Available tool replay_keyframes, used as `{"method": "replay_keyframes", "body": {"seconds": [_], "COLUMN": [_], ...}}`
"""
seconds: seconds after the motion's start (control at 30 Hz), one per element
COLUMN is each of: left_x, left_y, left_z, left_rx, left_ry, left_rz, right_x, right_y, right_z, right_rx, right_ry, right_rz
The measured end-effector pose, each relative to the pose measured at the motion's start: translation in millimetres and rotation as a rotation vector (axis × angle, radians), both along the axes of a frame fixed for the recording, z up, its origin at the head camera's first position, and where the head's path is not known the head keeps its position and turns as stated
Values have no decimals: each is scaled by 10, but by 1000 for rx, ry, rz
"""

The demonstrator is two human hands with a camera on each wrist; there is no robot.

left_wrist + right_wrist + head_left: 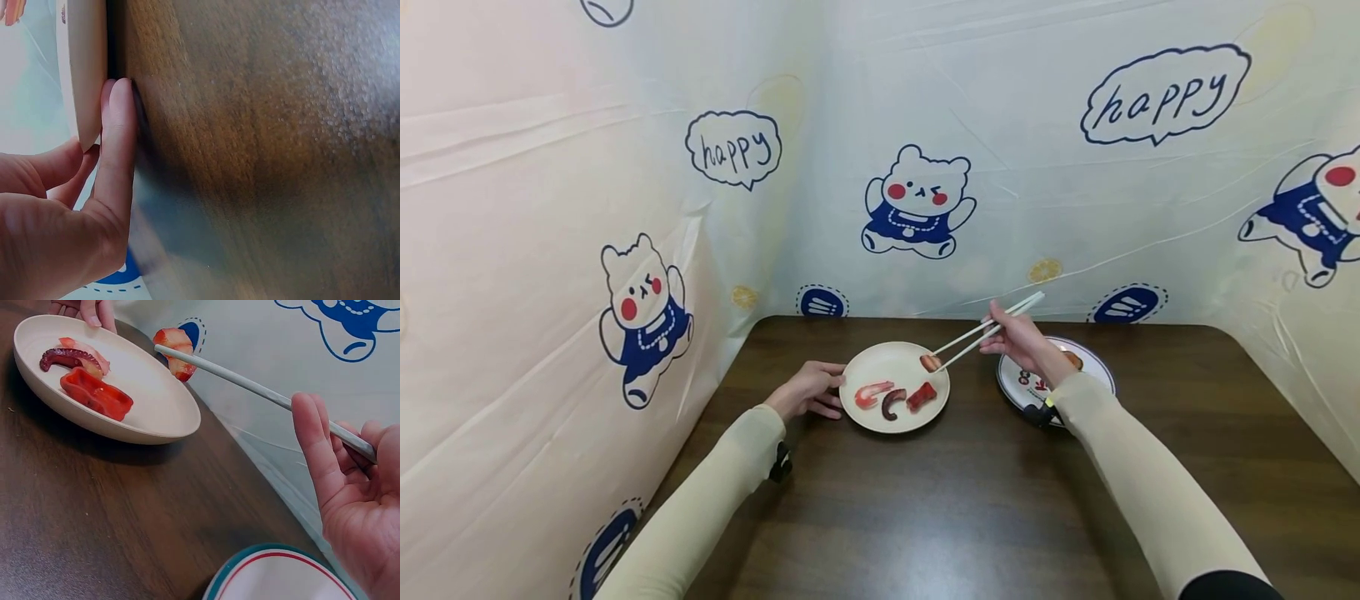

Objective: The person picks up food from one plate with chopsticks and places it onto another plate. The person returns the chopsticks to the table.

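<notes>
My left hand (811,390) grips the left rim of a cream plate (887,358), the thumb at the edge and fingers against its underside in the left wrist view. On the plate lie a pink shrimp (872,394), a dark curled tentacle-like piece (892,403) and a red wavy piece (921,397). A pair of pale chopsticks (973,333) is held in my right hand (1018,340). Between their tips is a reddish-orange and white food piece (175,353), which the right wrist view shows above the plate's far side.
A white plate (1102,385) with a dark rim and printed marks stands on the right, partly under my right forearm. A brownish food piece (1072,360) shows on it. The dark wooden table (910,517) meets a printed curtain (820,233) at the back and left.
</notes>
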State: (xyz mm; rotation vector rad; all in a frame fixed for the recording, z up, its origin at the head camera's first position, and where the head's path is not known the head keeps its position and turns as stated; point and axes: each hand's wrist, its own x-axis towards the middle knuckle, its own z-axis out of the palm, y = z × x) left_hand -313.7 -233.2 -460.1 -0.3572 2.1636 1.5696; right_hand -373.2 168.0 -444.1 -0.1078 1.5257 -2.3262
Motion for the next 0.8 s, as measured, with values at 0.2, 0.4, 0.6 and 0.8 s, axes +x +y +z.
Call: {"method": "replay_keyframes", "body": {"seconds": [0.2,0.4,0.6,0.8], "left_x": [-2,6,18,10], "left_y": [-9,-17,-14,0], "left_z": [5,-11,-18,9], "left_rx": [6,9,5,2], "left_ry": [2,-6,-10,-12], "left_rz": [-9,-7,-3,-1], "right_x": [-28,-37,-32,-35], "right_y": [-75,-126,-182,-249], "right_z": [-82,-136,-173,-186], "right_rx": [30,62,77,87], "right_ry": [11,7,4,5], "right_rz": [-19,-24,-22,-32]}}
